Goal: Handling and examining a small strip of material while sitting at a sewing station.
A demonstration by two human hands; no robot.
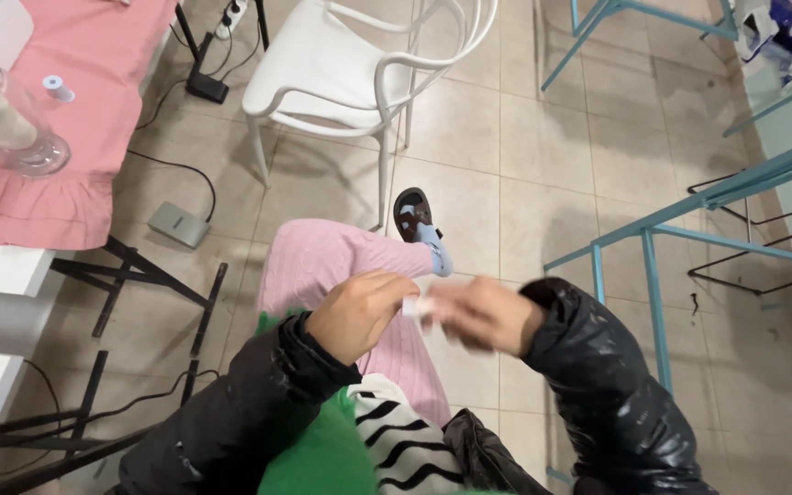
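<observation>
My left hand and my right hand meet above my lap, both in shiny black jacket sleeves. Between their fingertips is a small pale object, blurred by motion; its kind is not clear. Both hands pinch it from either side. Below them lies my leg in pink knit trousers, ending in a blue sock and dark sandal on the tiled floor. A green garment and a black-and-white striped piece sit in my lap.
A white plastic chair stands ahead. At left, a table with a pink cloth carries a glass vessel and a small spool. Cables and a grey box lie on the floor. Teal metal frames stand at right.
</observation>
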